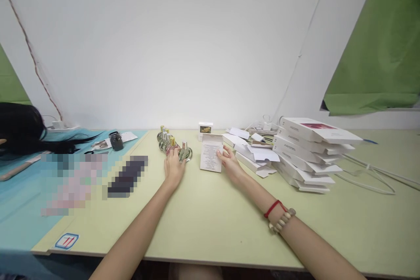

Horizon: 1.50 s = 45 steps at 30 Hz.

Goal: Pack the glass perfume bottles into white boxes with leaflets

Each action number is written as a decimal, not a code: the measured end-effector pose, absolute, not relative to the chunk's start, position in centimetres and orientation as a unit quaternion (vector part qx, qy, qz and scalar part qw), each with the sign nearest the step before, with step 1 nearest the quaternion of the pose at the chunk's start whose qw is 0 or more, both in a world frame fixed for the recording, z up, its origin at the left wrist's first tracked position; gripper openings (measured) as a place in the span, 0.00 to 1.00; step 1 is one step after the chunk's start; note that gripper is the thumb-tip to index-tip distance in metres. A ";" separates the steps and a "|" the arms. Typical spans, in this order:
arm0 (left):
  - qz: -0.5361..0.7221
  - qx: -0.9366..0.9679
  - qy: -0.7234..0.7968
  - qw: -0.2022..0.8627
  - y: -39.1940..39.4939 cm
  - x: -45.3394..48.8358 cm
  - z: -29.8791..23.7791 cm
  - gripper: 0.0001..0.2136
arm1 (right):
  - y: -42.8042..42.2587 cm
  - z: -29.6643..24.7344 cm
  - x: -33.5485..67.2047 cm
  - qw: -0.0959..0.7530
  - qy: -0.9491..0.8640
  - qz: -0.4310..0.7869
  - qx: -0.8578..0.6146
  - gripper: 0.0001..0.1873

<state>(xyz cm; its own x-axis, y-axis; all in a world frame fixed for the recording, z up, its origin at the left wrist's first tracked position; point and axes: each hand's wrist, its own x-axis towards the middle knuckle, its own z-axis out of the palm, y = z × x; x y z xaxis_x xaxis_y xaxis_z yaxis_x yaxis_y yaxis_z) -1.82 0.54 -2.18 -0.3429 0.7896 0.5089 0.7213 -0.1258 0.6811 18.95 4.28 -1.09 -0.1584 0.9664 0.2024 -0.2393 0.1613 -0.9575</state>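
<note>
In my right hand (229, 164) is a small white carton (211, 155), held upright by its right side, with fine print on the face toward me. What looks like its top end is tilted away. My left hand (175, 168) reaches to the front of a cluster of rounded glass perfume bottles with gold and silver caps. Its fingers curl over a gold-capped perfume bottle (172, 141) and hide most of it. Just right of those fingers stands a silver-capped bottle (185, 153). Several more bottles (162, 138) stand behind.
Another small box (205, 128) with a picture stands by the wall. Opened white cartons (256, 153) lie right of my right hand, beside a stack of larger white boxes (305, 153). White cables (374, 170) run at far right. A dark jar (116, 141) and black hair (22, 129) are left.
</note>
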 end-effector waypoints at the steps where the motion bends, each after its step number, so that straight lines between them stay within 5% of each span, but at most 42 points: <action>1: 0.465 0.574 0.674 -0.014 0.3 -1.7 -2.0 0.21 | 4.2 -1.0 19.0 0.548 -0.530 0.546 -0.348 0.24; 6: 0.490 0.487 0.719 -0.072 0.9 -2.8 -1.8 0.31 | 3.9 -0.8 19.0 0.547 -0.523 0.553 -0.349 0.24; 13: 0.489 0.476 0.728 0.068 2.1 -4.5 -2.7 0.11 | 4.7 -1.5 19.2 0.549 -0.526 0.547 -0.349 0.26; 21: 0.506 0.383 0.773 0.007 2.7 -5.9 -3.0 0.23 | 4.9 -1.7 19.1 0.551 -0.530 0.539 -0.353 0.26; 36: 0.485 0.405 0.775 -0.005 4.0 -6.3 -3.0 0.15 | 4.3 -1.5 19.1 0.538 -0.580 0.506 -0.345 0.27; 45: 0.591 0.352 0.724 0.048 2.9 -6.4 -3.0 0.10 | 4.5 -1.6 19.2 0.496 -0.662 0.465 -0.316 0.28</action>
